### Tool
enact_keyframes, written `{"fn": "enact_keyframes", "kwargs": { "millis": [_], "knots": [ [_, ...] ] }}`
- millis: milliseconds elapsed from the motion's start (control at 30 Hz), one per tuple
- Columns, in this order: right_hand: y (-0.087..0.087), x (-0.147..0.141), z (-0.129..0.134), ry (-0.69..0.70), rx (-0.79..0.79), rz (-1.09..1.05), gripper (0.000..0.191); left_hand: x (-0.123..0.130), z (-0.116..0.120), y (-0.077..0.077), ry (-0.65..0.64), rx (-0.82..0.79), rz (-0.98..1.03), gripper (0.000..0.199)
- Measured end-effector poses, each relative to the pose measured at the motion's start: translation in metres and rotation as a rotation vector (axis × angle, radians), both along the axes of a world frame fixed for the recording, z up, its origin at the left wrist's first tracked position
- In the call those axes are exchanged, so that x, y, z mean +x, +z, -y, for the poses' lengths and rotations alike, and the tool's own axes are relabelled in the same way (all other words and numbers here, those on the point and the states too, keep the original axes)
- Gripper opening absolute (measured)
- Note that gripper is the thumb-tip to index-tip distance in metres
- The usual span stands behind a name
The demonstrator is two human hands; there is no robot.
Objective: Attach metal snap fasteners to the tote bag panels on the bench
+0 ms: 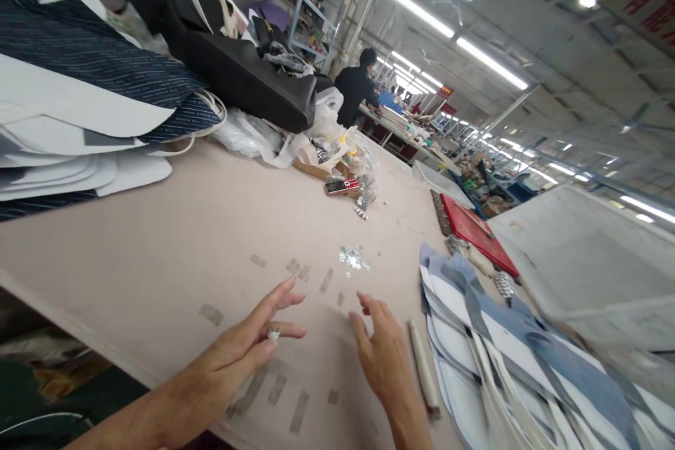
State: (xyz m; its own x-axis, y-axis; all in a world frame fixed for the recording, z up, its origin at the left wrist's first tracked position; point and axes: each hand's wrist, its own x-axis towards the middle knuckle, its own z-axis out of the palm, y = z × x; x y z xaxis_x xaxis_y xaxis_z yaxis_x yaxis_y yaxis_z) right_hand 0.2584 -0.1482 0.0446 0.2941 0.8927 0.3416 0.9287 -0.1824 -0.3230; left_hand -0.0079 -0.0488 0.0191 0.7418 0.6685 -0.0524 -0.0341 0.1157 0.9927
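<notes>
My left hand (258,334), with a ring on one finger, is held over the table (211,225) with its fingers apart and nothing in them. To its right, my right hand (382,341) has its fingers spread and also holds nothing. Beyond both hands lies a small scatter of shiny metal pieces (353,258). A pale rod-like tool (423,369) rests just right of my right hand. Stacked blue and white pieces with straps (490,344) lie at the right.
Dark striped and white pieces (95,98) are piled at the left. A black bag (247,77), plastic wrapping (253,137) and a red-keyed phone (342,186) lie farther back. A red item (479,235) is at the right. A person (356,88) stands in the background.
</notes>
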Motion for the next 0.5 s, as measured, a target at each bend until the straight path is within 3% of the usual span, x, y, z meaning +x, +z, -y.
{"fn": "enact_keyframes", "kwargs": {
  "millis": [133,267,400,500],
  "knots": [
    [0.009,-0.056,-0.009,0.281,0.102,-0.219,0.026,-0.001,-0.001,0.001,0.051,-0.076,-0.003,0.065],
    [0.02,-0.086,-0.015,0.547,0.11,-0.328,0.031,-0.003,-0.003,0.006,0.092,-0.152,-0.056,0.074],
    [0.022,-0.097,-0.026,0.645,0.055,-0.284,0.033,-0.002,-0.006,0.01,0.074,-0.234,-0.043,0.084],
    [0.015,-0.097,-0.034,0.696,0.016,-0.247,0.037,-0.001,-0.007,0.009,0.062,-0.238,-0.034,0.086]
  ]
}}
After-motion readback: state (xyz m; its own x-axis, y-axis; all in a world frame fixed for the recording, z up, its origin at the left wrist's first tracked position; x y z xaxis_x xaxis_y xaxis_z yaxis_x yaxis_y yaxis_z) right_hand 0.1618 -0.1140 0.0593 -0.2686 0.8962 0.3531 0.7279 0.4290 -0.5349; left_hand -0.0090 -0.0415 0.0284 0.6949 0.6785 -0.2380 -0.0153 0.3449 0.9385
